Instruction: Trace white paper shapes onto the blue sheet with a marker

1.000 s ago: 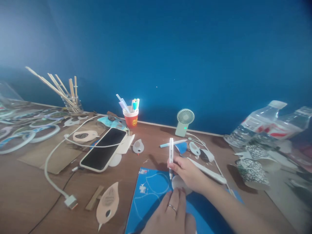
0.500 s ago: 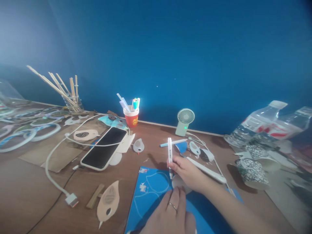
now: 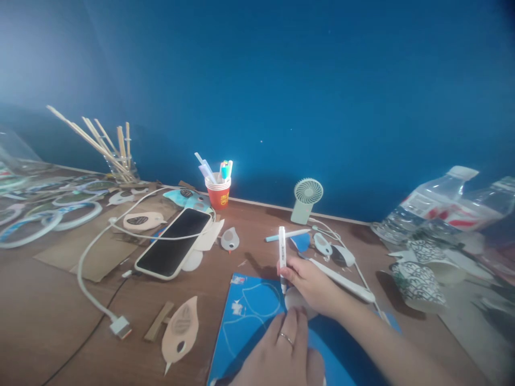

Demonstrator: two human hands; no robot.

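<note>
A white marker pen (image 3: 282,252) stands nearly upright in my right hand (image 3: 308,281), whose fingers are closed around its lower part. The pen's tip points down at the edge of a pale grey rounded cutout (image 3: 295,301) on a blue board (image 3: 237,343). My left hand (image 3: 277,348), with a ring on one finger, lies with outstretched fingertips pressing on that cutout. Pale curved outlines, one like a leaf or bird, are drawn on the board left of the pen. Part of the cutout is hidden under both hands.
Left of the board lie a bird-shaped cutout (image 3: 180,329), a phone (image 3: 175,244) and a white cable (image 3: 80,268). Behind stand a red paper cup (image 3: 219,197) with pens and a small green fan (image 3: 306,198). Plastic bottles (image 3: 430,198) and a patterned paper cup (image 3: 418,284) are at right.
The whole view has shifted very slightly. Both hands and the marker pen keep almost the same place on the cutout and board.
</note>
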